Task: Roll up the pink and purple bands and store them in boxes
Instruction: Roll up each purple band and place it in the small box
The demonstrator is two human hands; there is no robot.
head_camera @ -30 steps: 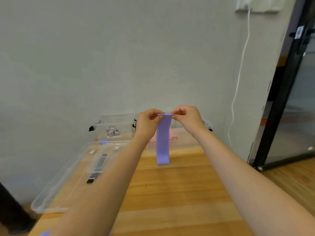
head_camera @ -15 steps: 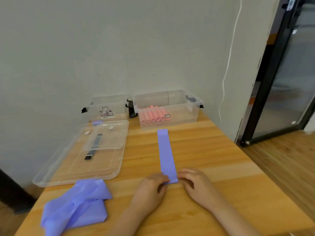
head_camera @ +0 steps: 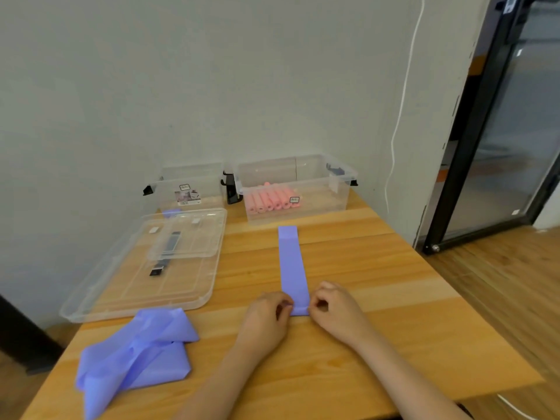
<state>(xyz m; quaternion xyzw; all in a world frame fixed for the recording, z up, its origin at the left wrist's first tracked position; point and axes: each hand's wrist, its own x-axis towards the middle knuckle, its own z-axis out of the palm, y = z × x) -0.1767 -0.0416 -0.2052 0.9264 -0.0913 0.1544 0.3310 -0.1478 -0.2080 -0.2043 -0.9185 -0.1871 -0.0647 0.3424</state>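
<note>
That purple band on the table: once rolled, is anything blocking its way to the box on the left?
Nothing visible blocks it. The purple band lies flat, both hands pinching its near end. The left box stands open; its lid lies in front, low and flat.

My bare hands: two, the left hand (head_camera: 266, 316) and the right hand (head_camera: 336, 310).
Flat purple rubber bands laid out straight: one (head_camera: 292, 268), running from my fingers toward the boxes.
Heaps of loose purple bands: one (head_camera: 136, 353); I cannot count the bands in it.
Clear plastic boxes: two, the left box (head_camera: 188, 183) and the right box (head_camera: 333, 192).
Rolled pink bands in the right box: a row (head_camera: 272, 201), about six, too blurred to count surely.
Clear plastic lids: two, a small lid (head_camera: 206, 237) lying on a large lid (head_camera: 127, 298).
</note>
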